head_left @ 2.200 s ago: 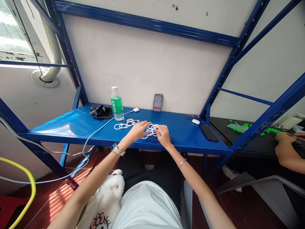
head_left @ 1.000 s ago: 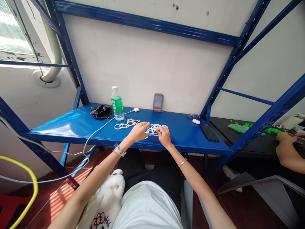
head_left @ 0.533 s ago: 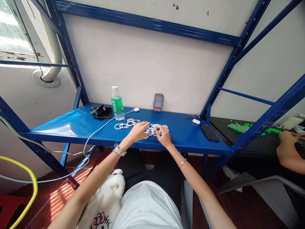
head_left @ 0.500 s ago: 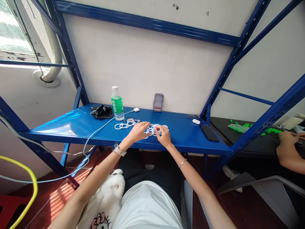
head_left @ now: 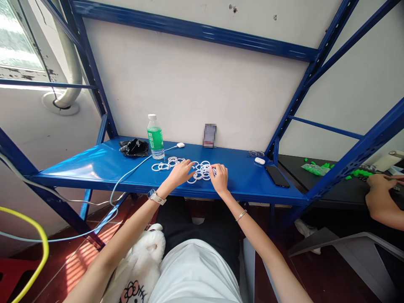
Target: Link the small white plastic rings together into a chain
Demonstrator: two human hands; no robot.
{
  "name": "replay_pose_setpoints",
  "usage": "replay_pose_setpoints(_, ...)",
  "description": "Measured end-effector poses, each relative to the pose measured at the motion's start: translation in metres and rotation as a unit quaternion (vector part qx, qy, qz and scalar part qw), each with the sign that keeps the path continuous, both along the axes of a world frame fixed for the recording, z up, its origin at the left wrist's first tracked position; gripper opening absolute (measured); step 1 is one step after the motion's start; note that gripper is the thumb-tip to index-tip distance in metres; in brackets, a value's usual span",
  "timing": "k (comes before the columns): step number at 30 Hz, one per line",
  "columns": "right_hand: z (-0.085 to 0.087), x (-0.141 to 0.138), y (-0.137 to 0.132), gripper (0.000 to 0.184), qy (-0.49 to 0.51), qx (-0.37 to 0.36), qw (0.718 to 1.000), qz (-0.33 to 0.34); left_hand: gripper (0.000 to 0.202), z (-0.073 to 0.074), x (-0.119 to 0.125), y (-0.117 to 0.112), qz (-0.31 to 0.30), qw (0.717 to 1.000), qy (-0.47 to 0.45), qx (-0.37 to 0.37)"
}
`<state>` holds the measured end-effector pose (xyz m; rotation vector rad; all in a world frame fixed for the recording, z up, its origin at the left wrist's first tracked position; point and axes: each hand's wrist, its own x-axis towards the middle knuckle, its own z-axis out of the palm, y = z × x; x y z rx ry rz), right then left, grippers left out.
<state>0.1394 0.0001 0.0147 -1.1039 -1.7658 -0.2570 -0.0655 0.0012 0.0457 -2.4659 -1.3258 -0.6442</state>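
Several white plastic rings (head_left: pixel 202 173) lie in a loose, overlapping pile on the blue table. Along the pile's left edge, my left hand (head_left: pixel 180 173) is palm down with its fingers apart and nothing visible in them. My right hand (head_left: pixel 220 176) is at the right edge, thumb and fingers curled together on a white ring, which the fingers partly hide. A second, smaller group of white rings (head_left: pixel 160 167) rests just beyond my left hand, partly covered by it.
On the table (head_left: pixel 240 181) stand a water bottle (head_left: pixel 156 139), a black plastic bag (head_left: pixel 134 147) and a blurred upright object (head_left: pixel 209 135). A phone (head_left: pixel 277 176), a white earbud case (head_left: pixel 260 160) and glasses (head_left: pixel 256 153) lie right. Another person's hand (head_left: pixel 380 191) works beyond the blue post.
My hands have drawn apart, the left one leftward and the right one slightly rightward. More of the ring pile shows between them, and its rings are spread a little differently.
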Motion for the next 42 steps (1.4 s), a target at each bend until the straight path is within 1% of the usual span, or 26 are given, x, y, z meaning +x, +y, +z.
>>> replay_pose_setpoints(3, -0.002, 0.001, 0.003, 0.02, 0.005, -0.016, 0.999, -0.033, 0.026, -0.004, -0.013, 0.006, 0.074, 0.997, 0.018, -0.003)
replay_pose_setpoints(5, -0.003, 0.001, 0.004, 0.02, 0.001, -0.025, 0.999, -0.045, 0.025, -0.006, -0.022, 0.008, 0.127, 0.992, 0.022, -0.012)
replay_pose_setpoints(9, -0.003, 0.001, 0.004, 0.021, -0.006, -0.047, 0.998, -0.049, 0.033, -0.005, -0.039, 0.01, 0.236, 0.967, 0.052, -0.078)
replay_pose_setpoints(12, -0.003, 0.001, 0.004, 0.022, -0.009, -0.065, 0.997, -0.05, 0.038, -0.001, -0.046, 0.011, 0.275, 0.95, 0.075, -0.127)
replay_pose_setpoints(16, -0.002, 0.001, 0.004, 0.019, -0.012, -0.079, 0.996, -0.042, 0.038, 0.002, -0.05, 0.012, 0.278, 0.945, 0.074, -0.156)
replay_pose_setpoints(20, -0.001, 0.0, 0.003, 0.017, -0.019, -0.08, 0.996, -0.027, 0.036, 0.001, -0.049, 0.013, 0.258, 0.951, 0.072, -0.154)
replay_pose_setpoints(24, 0.0, -0.001, 0.001, 0.015, -0.041, -0.076, 0.996, -0.005, 0.034, 0.005, -0.045, 0.012, 0.235, 0.959, 0.046, -0.154)
replay_pose_setpoints(29, 0.002, -0.004, -0.002, 0.015, -0.119, -0.062, 0.989, 0.057, 0.034, 0.012, -0.041, 0.01, 0.214, 0.968, 0.013, -0.128)
replay_pose_setpoints(31, 0.003, -0.005, -0.003, 0.015, -0.141, -0.056, 0.986, 0.064, 0.036, 0.013, -0.04, 0.009, 0.208, 0.971, 0.005, -0.114)
replay_pose_setpoints(37, 0.003, -0.004, -0.003, 0.02, -0.122, -0.048, 0.99, 0.044, 0.036, 0.017, -0.037, 0.006, 0.2, 0.977, -0.016, -0.077)
replay_pose_setpoints(42, 0.004, -0.004, -0.004, 0.027, -0.124, -0.024, 0.989, 0.078, 0.034, 0.024, -0.035, 0.003, 0.196, 0.978, -0.033, -0.059)
